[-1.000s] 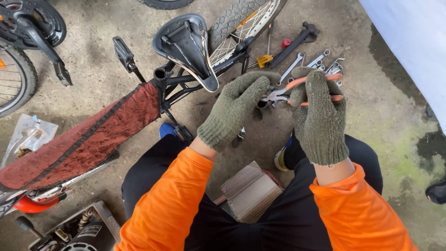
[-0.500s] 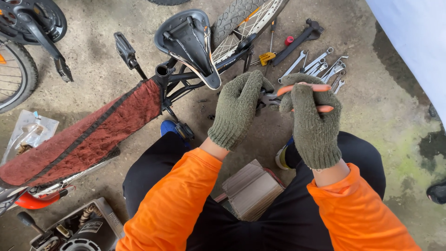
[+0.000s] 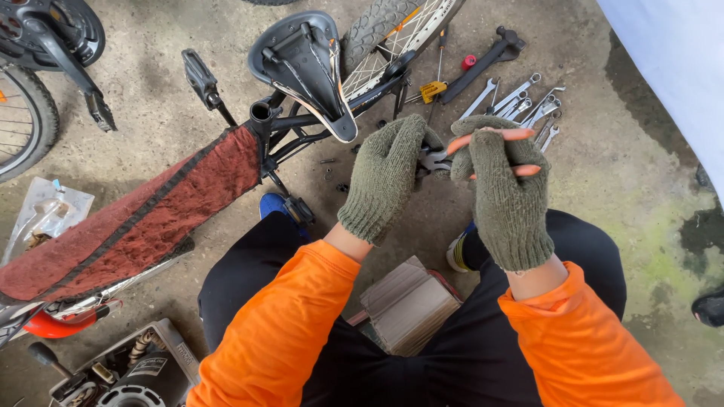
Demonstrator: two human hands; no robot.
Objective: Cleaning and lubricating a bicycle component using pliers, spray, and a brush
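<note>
In the middle of the view, above the person's black-trousered knees, two hands in green knitted gloves are meeting over the grey concrete floor (image 3: 618,98); the right hand (image 3: 507,192) is gripping the orange-handled metal pliers (image 3: 483,151), with its fingers curling tight around the two orange handles; the left hand (image 3: 385,177) is closing over the grey metal nose of the pliers, its fingers bending down and pressing together, and I cannot tell if something small is sitting inside them. The pliers are lying between the two hands, up off the floor, with the handles pointing to the right.

Just beyond the hands, a bunch of shiny silver spanners (image 3: 520,102) is lying on the floor; near them a long black tool with a hammer-like head (image 3: 483,60) and a thin screwdriver with a yellow handle (image 3: 433,90) are resting beside a spoked bicycle wheel with a knobbly tyre (image 3: 385,38). To the left, a black bicycle saddle turned upside down (image 3: 305,64) is sitting on a black frame; a worn red cloth (image 3: 136,226) is wrapping the long frame tube. A small brown cardboard box (image 3: 407,305) is lying between the person's legs; the sleeves are bright orange.
</note>
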